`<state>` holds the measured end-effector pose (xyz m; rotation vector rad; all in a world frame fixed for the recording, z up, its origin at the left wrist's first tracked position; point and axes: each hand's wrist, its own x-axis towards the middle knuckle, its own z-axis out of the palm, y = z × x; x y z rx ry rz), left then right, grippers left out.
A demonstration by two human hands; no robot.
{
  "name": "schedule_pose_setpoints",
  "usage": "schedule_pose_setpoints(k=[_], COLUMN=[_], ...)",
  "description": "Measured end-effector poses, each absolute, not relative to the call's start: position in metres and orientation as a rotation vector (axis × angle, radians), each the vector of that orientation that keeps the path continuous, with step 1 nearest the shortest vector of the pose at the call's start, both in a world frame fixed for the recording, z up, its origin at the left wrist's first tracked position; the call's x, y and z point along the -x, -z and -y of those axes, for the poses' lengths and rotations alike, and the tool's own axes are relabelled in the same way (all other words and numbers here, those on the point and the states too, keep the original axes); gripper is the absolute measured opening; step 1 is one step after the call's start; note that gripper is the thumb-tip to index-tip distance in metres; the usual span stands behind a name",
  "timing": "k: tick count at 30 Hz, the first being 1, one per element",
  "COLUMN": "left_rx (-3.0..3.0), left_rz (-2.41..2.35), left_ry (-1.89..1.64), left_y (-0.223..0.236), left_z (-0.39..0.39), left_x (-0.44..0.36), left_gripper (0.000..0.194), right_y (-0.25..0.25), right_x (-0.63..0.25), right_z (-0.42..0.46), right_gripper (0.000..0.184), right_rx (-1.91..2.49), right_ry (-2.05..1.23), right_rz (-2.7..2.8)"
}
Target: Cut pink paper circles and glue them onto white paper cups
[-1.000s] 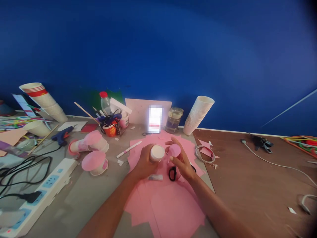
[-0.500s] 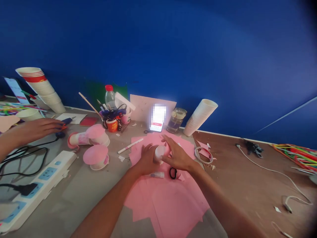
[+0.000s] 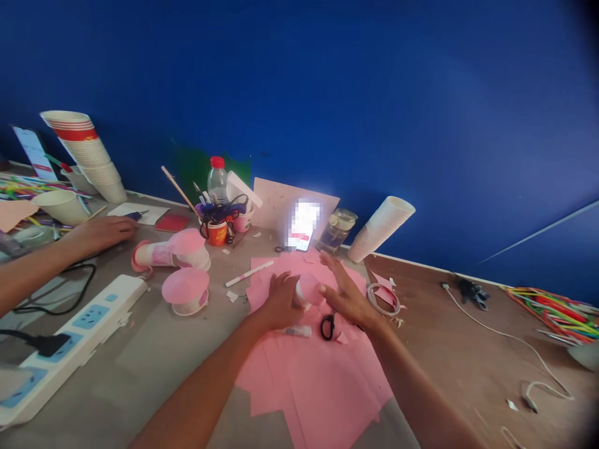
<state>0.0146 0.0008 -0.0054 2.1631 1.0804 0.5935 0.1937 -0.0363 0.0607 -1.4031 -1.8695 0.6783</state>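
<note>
A small white paper cup (image 3: 301,294) is held in my left hand (image 3: 282,302), whose fingers wrap its left side. Pink paper (image 3: 311,287) covers the side of the cup that faces right. My right hand (image 3: 349,299) is open beside the cup, fingers spread and thumb near the pink paper; whether the thumb touches it I cannot tell. Beneath both hands lie pink paper sheets (image 3: 332,386). A whitish tube (image 3: 297,331) and black-handled scissors (image 3: 328,327), blades hidden, rest on the sheets just below the cup.
At left, a co-worker's hand (image 3: 112,231) rests by a blue-tipped tool. Pink-topped cup pieces (image 3: 185,285), a power strip (image 3: 79,343) and a marker (image 3: 249,273) lie left. Behind stand a lit phone (image 3: 304,224), a jar (image 3: 337,229) and stacked cups (image 3: 384,227). Tape (image 3: 384,299) lies right.
My right hand's fingers have opened and drawn back from the cup, while my left hand still holds it. The co-worker's hand has shifted. My view has tilted slightly.
</note>
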Motion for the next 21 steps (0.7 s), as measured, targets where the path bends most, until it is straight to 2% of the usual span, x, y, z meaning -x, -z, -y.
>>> schedule_pose_setpoints(k=[7,12,18,21], left_rx=[-2.169,-2.21,-2.227,-2.232], left_rz=[-1.093,-1.082,-1.096,-1.112], left_ry=[-0.538,-0.585,-0.638,-0.639], left_y=[0.008,0.0,-0.006,-0.005], left_z=[-0.003,0.0,0.002,0.001], left_x=[-0.016,-0.016,-0.017,-0.017], left_gripper=[0.069,0.058,0.043,0.043], right_y=[-0.032,-0.042,-0.046,-0.048], right_x=[-0.189,-0.173,-0.168,-0.166], right_z=[0.044,0.036,0.033,0.032], right_gripper=[0.054,0.056,0.048,0.048], right_rx=[1.245,1.296,1.325,1.34], right_ry=[-0.976,-0.847,-0.737,-0.697], right_rz=[1.561,1.714,1.896,1.98])
